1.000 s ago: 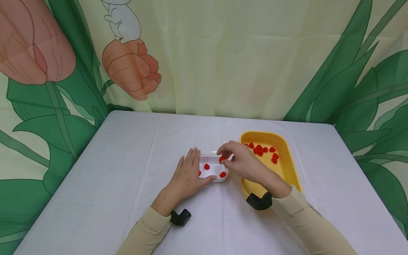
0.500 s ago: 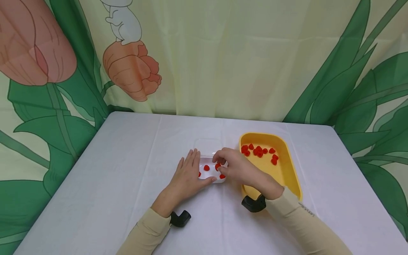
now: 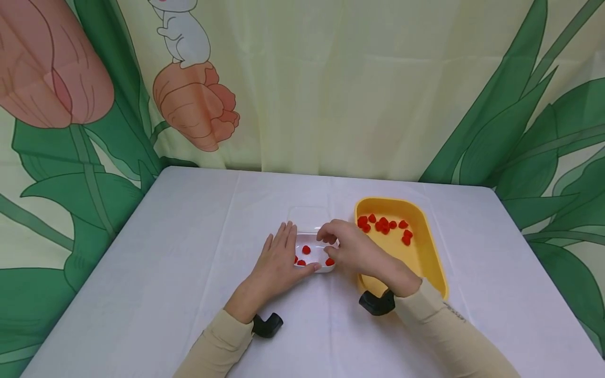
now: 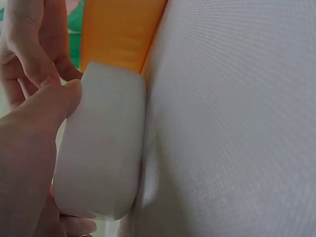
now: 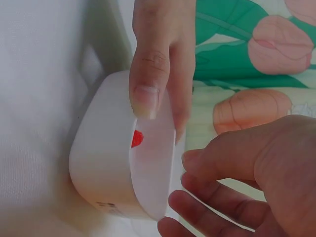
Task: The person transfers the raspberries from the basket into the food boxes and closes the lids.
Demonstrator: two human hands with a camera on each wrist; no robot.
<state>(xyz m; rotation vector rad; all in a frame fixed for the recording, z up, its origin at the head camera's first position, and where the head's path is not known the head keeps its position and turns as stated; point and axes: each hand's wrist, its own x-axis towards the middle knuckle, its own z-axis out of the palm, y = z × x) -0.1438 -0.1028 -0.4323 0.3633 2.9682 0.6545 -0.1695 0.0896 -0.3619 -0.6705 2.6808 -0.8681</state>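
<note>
While the left hand [image 3: 278, 262], fingers straight, touches the box [image 4: 103, 143], the right hand [image 3: 351, 245] hovers near its berries [image 3: 306, 250], fingertips parted

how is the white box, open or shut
Open: the clear lid lies behind the white box, and red berries show inside.

The table [image 3: 118, 315] has a white cloth [image 3: 487, 262] on it, with long fold lines. A small white box [image 4: 103, 143] sits on the cloth, near the middle. Its see-through lid [image 3: 309, 218] is just behind it, on the far side. A bigger yellow tray [image 3: 416, 262] sits on the cloth too, to the right, near the box but not touching it.
</note>
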